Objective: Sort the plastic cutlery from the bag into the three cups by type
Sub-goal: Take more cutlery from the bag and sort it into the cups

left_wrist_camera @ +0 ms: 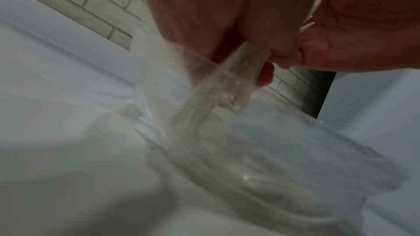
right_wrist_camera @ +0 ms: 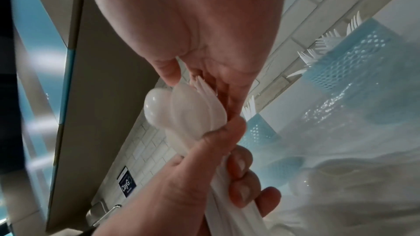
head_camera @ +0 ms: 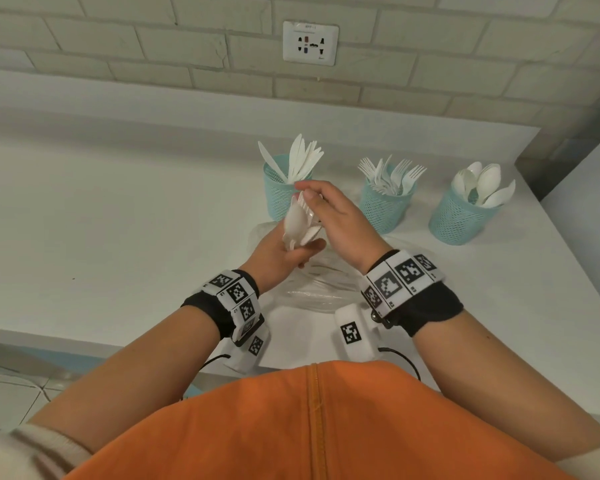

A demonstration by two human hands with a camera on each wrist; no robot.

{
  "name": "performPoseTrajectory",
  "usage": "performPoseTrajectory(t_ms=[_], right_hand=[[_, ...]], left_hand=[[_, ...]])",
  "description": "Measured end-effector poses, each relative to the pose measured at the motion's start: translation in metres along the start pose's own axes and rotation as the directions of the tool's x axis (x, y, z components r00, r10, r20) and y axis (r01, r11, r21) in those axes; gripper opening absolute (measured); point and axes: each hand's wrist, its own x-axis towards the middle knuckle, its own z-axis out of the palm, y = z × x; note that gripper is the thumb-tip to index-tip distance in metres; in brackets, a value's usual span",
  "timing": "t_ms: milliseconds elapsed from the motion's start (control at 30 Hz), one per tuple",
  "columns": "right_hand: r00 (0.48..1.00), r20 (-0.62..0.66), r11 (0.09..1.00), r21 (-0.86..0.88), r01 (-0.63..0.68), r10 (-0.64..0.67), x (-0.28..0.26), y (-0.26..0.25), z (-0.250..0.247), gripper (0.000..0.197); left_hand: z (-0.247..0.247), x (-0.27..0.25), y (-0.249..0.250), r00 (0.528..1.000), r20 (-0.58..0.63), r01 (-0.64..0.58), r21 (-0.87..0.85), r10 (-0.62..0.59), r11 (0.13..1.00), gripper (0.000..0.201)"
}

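left hand: wrapped around the handles of a bundle of white spoons and forks, so that grip is full. bundle's held up over the bag, just in front of the knife cup.
right hand: up at the top of the bundle, thumb and fingers pinching the tines of a fork in it. narrow grip, right on the tips.
bag: clear plastic, lying flat on the bench under both hands. some white cutlery is in it, too blurry to say which kind.
knife cup: teal mesh, leftmost, knives standing up in it.
fork cup: middle one, forks with tines up.
spoon cup: rightmost, near the bench edge, spoons bowl-up.
wall: pale brick with an outlet above the cups.
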Motion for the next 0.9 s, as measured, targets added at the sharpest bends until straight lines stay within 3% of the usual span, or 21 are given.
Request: performPoseTrajectory(t_ms=[100, 200, 400, 633, 900], right_hand=[[1.0, 0.008, 0.999, 0.042, -0.006, 0.005, 0.0, 0.005, 0.005, 0.033], [0.999, 0.043, 0.999, -0.033, -0.024, 0.025, -0.001, 0.015, 0.007, 0.035], [0.998, 0.056, 0.997, -0.061, -0.037, 0.04, -0.001, 0.023, 0.005, 0.052], [0.996, 0.073, 0.996, -0.079, -0.037, 0.042, 0.004, -0.003, -0.02, 0.022], [0.965, 0.258, 0.948, -0.316, 0.048, 0.037, 0.017, -0.029, -0.043, 0.023]], left_hand=[[-0.002, 0.005, -0.006, 1.0, 0.028, -0.009, 0.07, 0.007, 0.997, 0.035], [-0.004, 0.007, -0.017, 0.999, 0.011, 0.047, 0.145, -0.05, 0.988, 0.033], [-0.006, 0.005, -0.016, 0.993, 0.043, 0.104, 0.077, -0.108, 0.992, 0.026], [-0.005, 0.004, -0.008, 0.993, 0.063, 0.103, 0.01, -0.103, 0.995, 0.02], [-0.006, 0.009, -0.001, 1.0, 0.01, -0.028, 0.15, 0.027, 0.988, 0.045]])
